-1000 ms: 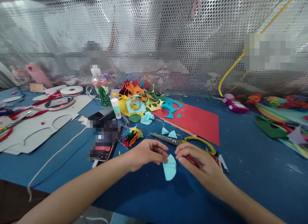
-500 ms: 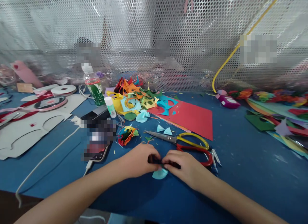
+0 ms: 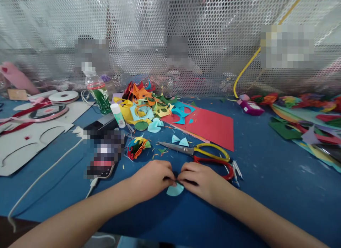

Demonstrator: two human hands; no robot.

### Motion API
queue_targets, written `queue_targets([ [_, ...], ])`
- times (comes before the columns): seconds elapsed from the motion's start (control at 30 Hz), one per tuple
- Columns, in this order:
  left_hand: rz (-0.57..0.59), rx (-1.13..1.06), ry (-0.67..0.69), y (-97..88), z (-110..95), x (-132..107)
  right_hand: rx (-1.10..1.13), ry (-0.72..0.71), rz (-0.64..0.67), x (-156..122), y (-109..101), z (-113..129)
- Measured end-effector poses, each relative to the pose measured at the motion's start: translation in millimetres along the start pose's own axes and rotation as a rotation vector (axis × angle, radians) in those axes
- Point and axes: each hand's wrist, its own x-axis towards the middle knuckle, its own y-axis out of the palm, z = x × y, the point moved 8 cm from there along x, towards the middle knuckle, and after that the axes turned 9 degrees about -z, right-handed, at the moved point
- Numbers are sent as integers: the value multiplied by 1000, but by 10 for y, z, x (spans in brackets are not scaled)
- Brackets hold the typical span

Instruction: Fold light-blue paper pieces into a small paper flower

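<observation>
A light blue paper piece with a curved lower edge [image 3: 175,190] lies in front of me, its upper part hidden by my fingers. My left hand [image 3: 154,178] pinches it from the left with closed fingertips. From the right, my right hand [image 3: 200,178] does the same, its fingertips almost meeting the left ones. Just beyond the right hand rest scissors [image 3: 188,150] with one yellow and one red handle. Two small light blue paper cones [image 3: 183,141] lie behind the blades. A many-coloured paper bundle [image 3: 138,147] sits beyond my left hand.
Colourful paper scraps [image 3: 144,98] are heaped behind, beside red paper [image 3: 214,127]. A glue stick [image 3: 117,115], a bottle [image 3: 98,93] and a phone [image 3: 106,154] with its white cable stand or lie at left. Perforated metal [image 3: 149,34] walls the back. More cut paper [image 3: 286,128] lies right.
My fingertips have drawn closer together over the light blue paper, and the paper's visible part looks flatter. The whole view has shifted slightly.
</observation>
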Motion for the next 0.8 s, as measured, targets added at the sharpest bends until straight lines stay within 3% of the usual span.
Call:
queue_targets([
  [0.3,30,99,51,-20,-91,-47,-216,-113,86,-83,1,94],
  [0.67,54,98,28,-18,-98,-36,-244,-107,84,-104,-89,101],
  [0.8,55,96,33,-29,-102,-31,-198,-29,55,-90,-136,19],
])
